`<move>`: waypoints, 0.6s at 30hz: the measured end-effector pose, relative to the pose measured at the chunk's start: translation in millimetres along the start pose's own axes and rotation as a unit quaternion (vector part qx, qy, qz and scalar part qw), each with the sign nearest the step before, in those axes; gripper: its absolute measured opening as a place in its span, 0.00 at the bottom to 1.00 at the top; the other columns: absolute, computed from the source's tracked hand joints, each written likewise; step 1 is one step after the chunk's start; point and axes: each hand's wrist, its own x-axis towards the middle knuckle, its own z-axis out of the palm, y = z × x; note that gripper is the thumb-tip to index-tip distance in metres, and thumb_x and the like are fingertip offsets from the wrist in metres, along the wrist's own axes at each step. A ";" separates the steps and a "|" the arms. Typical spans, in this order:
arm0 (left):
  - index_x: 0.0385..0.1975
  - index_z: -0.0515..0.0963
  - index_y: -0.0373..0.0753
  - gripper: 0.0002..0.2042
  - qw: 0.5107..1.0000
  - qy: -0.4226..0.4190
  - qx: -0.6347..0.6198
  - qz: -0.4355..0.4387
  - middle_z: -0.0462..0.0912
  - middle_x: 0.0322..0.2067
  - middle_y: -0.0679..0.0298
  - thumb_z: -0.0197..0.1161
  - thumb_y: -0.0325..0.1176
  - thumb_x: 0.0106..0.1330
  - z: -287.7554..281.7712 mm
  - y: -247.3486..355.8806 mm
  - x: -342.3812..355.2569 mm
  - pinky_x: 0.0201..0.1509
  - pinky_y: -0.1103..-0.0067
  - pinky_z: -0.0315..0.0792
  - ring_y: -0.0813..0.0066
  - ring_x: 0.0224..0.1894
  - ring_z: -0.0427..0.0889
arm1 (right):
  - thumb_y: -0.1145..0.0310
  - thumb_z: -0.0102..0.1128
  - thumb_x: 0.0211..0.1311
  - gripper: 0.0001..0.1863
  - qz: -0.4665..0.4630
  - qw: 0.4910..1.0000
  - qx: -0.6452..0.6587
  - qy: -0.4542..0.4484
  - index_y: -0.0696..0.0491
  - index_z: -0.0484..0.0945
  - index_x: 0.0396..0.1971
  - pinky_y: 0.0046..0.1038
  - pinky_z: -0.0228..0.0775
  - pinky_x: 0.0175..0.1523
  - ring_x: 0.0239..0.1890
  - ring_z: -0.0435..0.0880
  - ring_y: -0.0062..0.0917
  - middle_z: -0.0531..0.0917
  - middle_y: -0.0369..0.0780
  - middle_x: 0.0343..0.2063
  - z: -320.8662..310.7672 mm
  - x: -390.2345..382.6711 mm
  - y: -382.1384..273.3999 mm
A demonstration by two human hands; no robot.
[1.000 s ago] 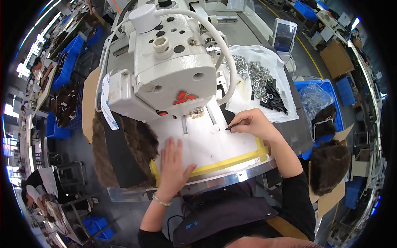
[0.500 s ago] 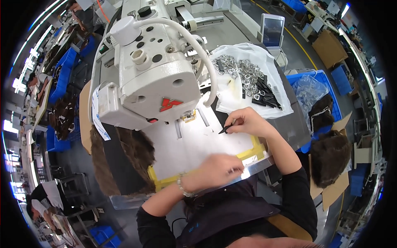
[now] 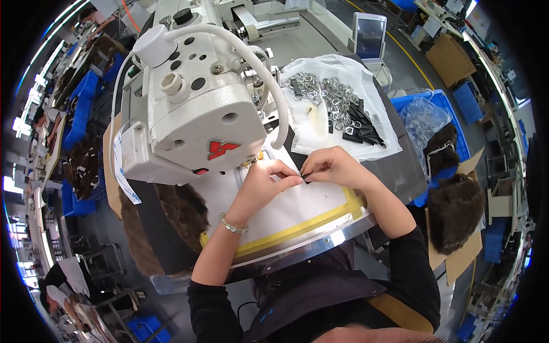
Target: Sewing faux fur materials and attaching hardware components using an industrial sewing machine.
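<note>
A small black piece [image 3: 306, 178], probably a short strip, is pinched between the fingertips of my right hand [image 3: 336, 167]. My left hand [image 3: 264, 186], a beaded bracelet on its wrist, meets it there with thumb and forefinger closed at the piece's near end. The fingers hide most of the piece. Both hands are over the white work plate [image 3: 274, 220] edged with yellow tape, just in front of the sewing machine head [image 3: 200, 128]. Brown fur with a black band [image 3: 163, 228] lies at the plate's left.
On the right of the table, a white sheet [image 3: 374, 151] holds many metal rings [image 3: 337, 103] and black strips [image 3: 363, 128]. A small screen [image 3: 369, 37] stands behind. Blue bins [image 3: 452, 123] and brown fur pieces [image 3: 454, 214] flank the right side. Several people work at left.
My left hand has risen from the plate's front edge to meet my right hand at the black piece. The right hand stays near its place. The whole view has shifted slightly.
</note>
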 end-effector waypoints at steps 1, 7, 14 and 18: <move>0.29 0.84 0.33 0.07 1.000 0.004 0.003 0.005 0.84 0.26 0.66 0.71 0.31 0.57 0.0 -1.6 1.3 0.32 0.85 0.72 0.85 0.27 0.78 | 0.80 0.68 0.52 0.07 -0.003 1.000 -0.002 -0.002 0.60 0.82 0.32 0.18 0.74 0.37 0.30 0.83 0.15 0.84 0.36 0.28 -0.4 0.2 0.5; 0.31 0.85 0.34 0.07 0.998 -0.022 -0.056 -0.034 0.84 0.26 0.67 0.70 0.31 0.58 0.0 -7.2 5.5 0.28 0.87 0.72 0.86 0.26 0.77 | 0.81 0.67 0.52 0.07 -0.023 1.000 0.004 -0.011 0.60 0.81 0.32 0.18 0.75 0.38 0.30 0.83 0.15 0.84 0.37 0.29 -1.8 0.0 -0.5; 0.32 0.84 0.34 0.08 0.996 -0.041 -0.065 -0.052 0.84 0.26 0.67 0.70 0.32 0.59 -0.8 -11.1 6.4 0.28 0.87 0.73 0.86 0.27 0.78 | 0.82 0.67 0.51 0.07 -0.027 0.999 0.015 -0.015 0.61 0.81 0.32 0.18 0.76 0.39 0.32 0.83 0.16 0.84 0.37 0.32 -2.1 -0.5 0.2; 0.32 0.84 0.33 0.07 0.993 -0.034 -0.085 -0.071 0.84 0.27 0.67 0.70 0.30 0.58 -0.4 -11.4 6.3 0.30 0.86 0.73 0.85 0.27 0.79 | 0.82 0.67 0.51 0.07 -0.027 0.999 0.016 -0.011 0.61 0.81 0.32 0.19 0.76 0.39 0.32 0.83 0.16 0.84 0.37 0.32 -1.6 0.2 -2.2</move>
